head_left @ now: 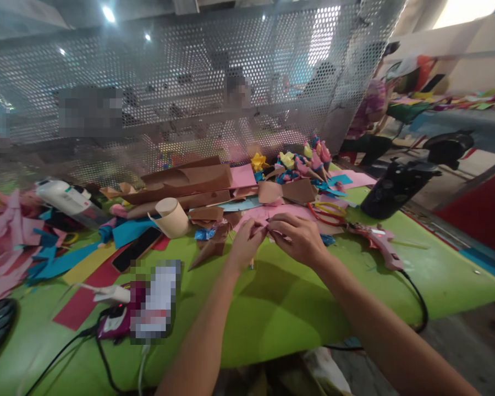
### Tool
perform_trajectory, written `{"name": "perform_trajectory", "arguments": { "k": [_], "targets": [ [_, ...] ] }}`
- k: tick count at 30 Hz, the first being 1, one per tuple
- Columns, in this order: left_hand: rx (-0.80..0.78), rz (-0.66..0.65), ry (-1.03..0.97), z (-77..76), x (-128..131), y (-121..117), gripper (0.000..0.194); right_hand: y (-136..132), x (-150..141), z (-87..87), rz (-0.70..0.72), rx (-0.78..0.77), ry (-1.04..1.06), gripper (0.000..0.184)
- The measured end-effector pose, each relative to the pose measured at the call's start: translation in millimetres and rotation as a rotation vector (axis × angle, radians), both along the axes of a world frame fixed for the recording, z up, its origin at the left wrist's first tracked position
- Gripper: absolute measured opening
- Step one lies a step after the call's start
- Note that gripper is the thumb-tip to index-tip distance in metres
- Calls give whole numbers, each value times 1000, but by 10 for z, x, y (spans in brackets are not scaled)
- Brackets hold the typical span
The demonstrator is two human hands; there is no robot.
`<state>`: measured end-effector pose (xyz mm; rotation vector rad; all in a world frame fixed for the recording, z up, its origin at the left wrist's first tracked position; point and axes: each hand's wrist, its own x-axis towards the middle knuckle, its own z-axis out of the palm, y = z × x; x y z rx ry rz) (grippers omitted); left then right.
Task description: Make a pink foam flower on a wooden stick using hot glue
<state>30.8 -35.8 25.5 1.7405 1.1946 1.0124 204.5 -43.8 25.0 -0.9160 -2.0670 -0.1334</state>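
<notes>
While left hand (246,245) and right hand (297,237) meet above the green table (280,324), fingertips pinch a small pinkish piece (265,227) between them, details blurred; brown paper cone (215,246) left, pink hot glue gun (383,242) right.

Near tabletop (280,319) offers passage; glue gun (383,242) obstructs beside right hand (299,239)

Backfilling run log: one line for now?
left hand, right hand: close together over green table; between them: unclear; brown paper cone: near left hand; pink glue gun: on right
</notes>
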Motion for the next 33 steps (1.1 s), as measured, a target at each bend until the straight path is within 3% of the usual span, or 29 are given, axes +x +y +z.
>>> {"name": "perform_trajectory", "arguments": {
  "k": [7, 14, 23, 33],
  "targets": [
    [48, 13, 39, -21, -7, 12, 9, -1, -5, -24, -22, -2, -42, 19],
    [78, 58, 206, 11, -8, -2, 9, 1, 15, -17, -18, 13, -141, 20],
    [141, 92, 326, -24, -21, 35, 5, -57, 21, 41, -53, -157, -142, 17],
    [211, 102, 362, -44, -21, 19, 9, -238, 103, -73, -101, -158, -217, 38]
  ]
}}
